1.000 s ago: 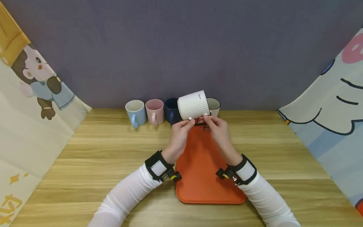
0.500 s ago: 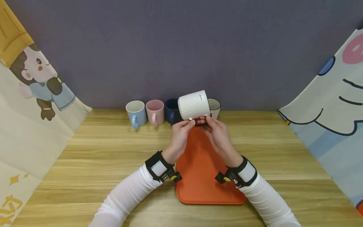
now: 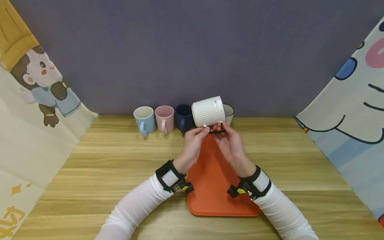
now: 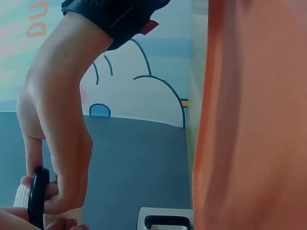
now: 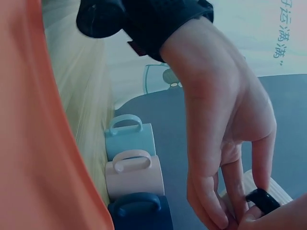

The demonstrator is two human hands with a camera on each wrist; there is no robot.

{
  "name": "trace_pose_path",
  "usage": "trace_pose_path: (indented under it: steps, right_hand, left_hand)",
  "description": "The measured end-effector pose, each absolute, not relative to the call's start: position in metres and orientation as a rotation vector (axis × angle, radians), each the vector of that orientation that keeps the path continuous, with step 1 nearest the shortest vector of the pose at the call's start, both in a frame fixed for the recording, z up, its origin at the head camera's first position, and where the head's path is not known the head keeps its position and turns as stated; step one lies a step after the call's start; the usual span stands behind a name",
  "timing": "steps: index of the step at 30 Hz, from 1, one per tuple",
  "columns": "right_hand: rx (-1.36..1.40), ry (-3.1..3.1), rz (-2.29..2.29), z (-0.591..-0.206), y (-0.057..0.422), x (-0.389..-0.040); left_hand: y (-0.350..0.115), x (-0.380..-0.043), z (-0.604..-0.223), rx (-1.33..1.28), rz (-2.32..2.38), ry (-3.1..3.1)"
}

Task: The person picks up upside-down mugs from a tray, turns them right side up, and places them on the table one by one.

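Observation:
A white ribbed mug (image 3: pixel 209 112) lies tilted on its side in the air, black rim to the right, its black handle (image 3: pixel 216 132) pointing down toward me. My left hand (image 3: pixel 191 145) pinches the handle at the base end between thumb and fingers. At the rim end, my right hand (image 3: pixel 235 149) holds the handle, with fingertips showing through its loop. The left wrist view catches the right hand (image 4: pixel 57 120) with the handle (image 4: pixel 38 196) at its fingers. Across in the right wrist view, the left hand (image 5: pixel 225 110) grips the handle's other end (image 5: pixel 264 200).
Along the back of the wooden table (image 3: pixel 120 186) stand a light blue mug (image 3: pixel 144 116), a pink mug (image 3: pixel 164 116), a navy mug (image 3: pixel 183 116) and a white mug with a dark rim (image 3: pixel 229 112), partly hidden. An orange tray (image 3: pixel 222 203) lies beneath the hands.
Both hands and the white mug have shifted slightly right. The right hand's fingers have moved on the handle and its palm has turned more into view. The standing mugs and tray stay put.

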State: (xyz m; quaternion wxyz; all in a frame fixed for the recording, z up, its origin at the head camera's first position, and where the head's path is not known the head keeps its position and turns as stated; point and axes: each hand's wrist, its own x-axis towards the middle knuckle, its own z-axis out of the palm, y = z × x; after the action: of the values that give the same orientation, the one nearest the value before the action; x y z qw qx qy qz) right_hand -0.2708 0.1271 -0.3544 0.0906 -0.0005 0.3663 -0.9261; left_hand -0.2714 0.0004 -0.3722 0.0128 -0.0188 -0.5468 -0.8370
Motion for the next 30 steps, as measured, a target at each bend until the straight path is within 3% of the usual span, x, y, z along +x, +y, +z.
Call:
trace_pose_path:
  steps: [7, 19, 30]
  right_hand:
    - [0.009, 1.013, -2.791, -0.352, 0.134, -0.273]
    - [0.036, 1.222, -2.95, -0.353, 0.158, -0.292]
    - [0.149, 1.337, -3.104, -0.356, 0.176, -0.309]
  left_hand:
    - [-0.002, -0.277, -0.373, -0.106, -2.581, -1.76]
    - [-0.035, -0.278, -0.383, -0.215, -1.837, -2.01]
    - [-0.053, -0.279, -0.391, -0.226, -1.592, -2.038]
